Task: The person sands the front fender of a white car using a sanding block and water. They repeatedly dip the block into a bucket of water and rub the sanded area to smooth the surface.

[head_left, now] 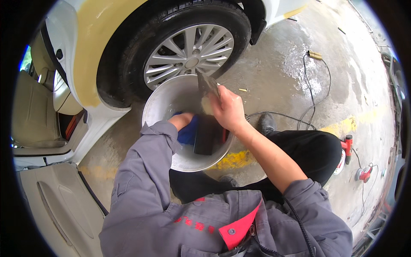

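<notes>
My right hand (227, 107) grips a dark, flat piece (207, 85) with a pale patch under it, over a metal bucket (157, 97). A black rectangular piece (203, 139) shows below that hand, inside the bucket; whether it is joined to the held piece I cannot tell. My left hand (181, 120) is down in the bucket at a blue cloth (186, 135), its fingers hidden. A small red object (224, 135) shows at the bucket's right.
A white car panel with yellowish filler (87, 73) and its wheel (190, 58) stand just beyond the bucket. An open door (60, 205) is at left. Cables (312, 103) lie on the floor (282, 77); red tools (364, 174) lie at right, beside my knee.
</notes>
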The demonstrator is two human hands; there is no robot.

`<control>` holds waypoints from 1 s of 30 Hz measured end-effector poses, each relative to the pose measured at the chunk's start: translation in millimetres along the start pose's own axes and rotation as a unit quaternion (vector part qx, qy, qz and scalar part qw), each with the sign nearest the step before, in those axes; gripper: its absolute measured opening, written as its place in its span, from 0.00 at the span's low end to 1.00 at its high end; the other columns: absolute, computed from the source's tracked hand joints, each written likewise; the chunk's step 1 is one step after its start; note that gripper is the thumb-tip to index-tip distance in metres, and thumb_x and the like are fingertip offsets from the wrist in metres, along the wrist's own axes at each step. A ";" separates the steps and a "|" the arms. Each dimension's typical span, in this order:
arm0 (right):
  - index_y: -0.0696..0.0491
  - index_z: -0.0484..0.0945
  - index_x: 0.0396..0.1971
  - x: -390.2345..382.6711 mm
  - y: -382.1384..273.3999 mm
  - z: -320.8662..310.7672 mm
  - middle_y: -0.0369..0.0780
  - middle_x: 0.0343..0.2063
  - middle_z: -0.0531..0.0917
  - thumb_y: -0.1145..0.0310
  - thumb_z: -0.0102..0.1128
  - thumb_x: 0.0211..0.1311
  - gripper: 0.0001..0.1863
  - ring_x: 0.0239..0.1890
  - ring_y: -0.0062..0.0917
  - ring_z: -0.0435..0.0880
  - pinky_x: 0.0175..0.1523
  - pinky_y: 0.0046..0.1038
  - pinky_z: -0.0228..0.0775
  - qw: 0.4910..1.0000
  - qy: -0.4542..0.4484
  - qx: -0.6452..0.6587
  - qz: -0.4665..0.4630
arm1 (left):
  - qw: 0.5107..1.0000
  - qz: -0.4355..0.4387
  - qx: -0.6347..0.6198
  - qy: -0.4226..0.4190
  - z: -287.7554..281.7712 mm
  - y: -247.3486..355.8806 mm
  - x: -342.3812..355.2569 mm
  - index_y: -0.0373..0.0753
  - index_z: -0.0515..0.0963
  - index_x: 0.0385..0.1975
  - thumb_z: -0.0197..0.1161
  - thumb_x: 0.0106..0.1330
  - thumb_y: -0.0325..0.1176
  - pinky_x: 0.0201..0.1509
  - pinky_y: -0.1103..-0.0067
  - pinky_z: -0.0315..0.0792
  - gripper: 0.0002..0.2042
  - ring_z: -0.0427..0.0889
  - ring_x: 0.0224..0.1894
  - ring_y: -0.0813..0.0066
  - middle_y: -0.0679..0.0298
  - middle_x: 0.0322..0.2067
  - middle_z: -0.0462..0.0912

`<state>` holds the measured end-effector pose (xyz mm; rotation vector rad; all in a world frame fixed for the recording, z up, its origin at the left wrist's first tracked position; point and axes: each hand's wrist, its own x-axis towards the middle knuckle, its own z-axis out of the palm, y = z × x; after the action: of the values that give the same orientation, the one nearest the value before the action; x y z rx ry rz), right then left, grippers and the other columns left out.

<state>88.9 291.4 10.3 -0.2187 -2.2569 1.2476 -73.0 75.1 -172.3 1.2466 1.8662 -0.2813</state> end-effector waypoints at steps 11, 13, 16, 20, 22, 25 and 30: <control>0.57 0.79 0.43 -4.3 -2.9 -2.1 0.52 0.31 0.85 0.71 0.64 0.69 0.08 0.32 0.51 0.86 0.36 0.42 0.77 1.000 -0.008 0.012 0.015 | 0.956 -0.066 0.132 0.255 -3.1 9.9 23.9 0.42 0.86 0.50 0.57 0.73 0.33 0.58 0.59 0.79 0.12 0.88 0.52 0.49 0.49 0.51 0.88; 0.58 0.79 0.43 -4.3 -3.4 -2.8 0.53 0.32 0.85 0.71 0.64 0.69 0.08 0.32 0.51 0.86 0.35 0.41 0.77 1.000 -0.006 0.017 0.012 | 0.968 -0.074 0.127 0.206 9.5 -2.1 61.8 0.43 0.85 0.53 0.57 0.74 0.33 0.59 0.60 0.79 0.13 0.88 0.53 0.49 0.49 0.53 0.88; 0.58 0.79 0.45 -2.4 0.2 -2.4 0.53 0.34 0.86 0.72 0.65 0.68 0.10 0.34 0.53 0.86 0.37 0.42 0.78 1.000 0.004 0.020 -0.006 | 0.967 -0.071 0.074 0.234 17.9 10.0 93.7 0.42 0.86 0.50 0.59 0.71 0.33 0.58 0.60 0.79 0.12 0.88 0.52 0.49 0.49 0.51 0.88; 0.57 0.79 0.46 -0.8 5.3 -1.3 0.53 0.35 0.86 0.72 0.65 0.66 0.11 0.36 0.54 0.87 0.39 0.46 0.80 1.000 0.014 0.011 -0.017 | 0.944 -0.053 0.015 0.326 22.2 22.8 97.1 0.40 0.87 0.46 0.62 0.68 0.31 0.56 0.59 0.80 0.11 0.89 0.50 0.49 0.48 0.49 0.89; 0.56 0.78 0.40 -0.2 4.9 2.5 0.49 0.31 0.85 0.71 0.64 0.67 0.07 0.32 0.51 0.86 0.36 0.48 0.78 0.999 0.029 0.004 -0.030 | 0.929 -0.032 -0.018 0.367 15.9 20.0 77.7 0.40 0.87 0.44 0.63 0.66 0.31 0.55 0.59 0.80 0.10 0.89 0.49 0.49 0.48 0.48 0.89; 0.56 0.79 0.45 -0.2 6.2 -2.6 0.52 0.33 0.86 0.71 0.65 0.67 0.10 0.34 0.53 0.87 0.38 0.46 0.80 1.000 0.020 -0.001 -0.001 | 0.949 0.007 -0.110 0.297 -46.6 29.0 10.9 0.41 0.88 0.46 0.64 0.64 0.30 0.53 0.58 0.80 0.13 0.88 0.49 0.48 0.46 0.46 0.89; 0.56 0.77 0.55 -2.4 2.0 7.5 0.53 0.31 0.87 0.69 0.66 0.69 0.18 0.33 0.52 0.88 0.38 0.46 0.79 0.999 0.020 -0.025 0.015 | 0.807 -0.027 -0.522 0.275 -88.7 42.5 -126.4 0.39 0.74 0.60 0.50 0.74 0.17 0.55 0.74 0.85 0.18 0.90 0.47 0.65 0.59 0.57 0.77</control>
<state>86.7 286.1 4.6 -0.2950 -2.2610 1.1922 -66.0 66.0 -12.5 0.4843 2.0057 1.0764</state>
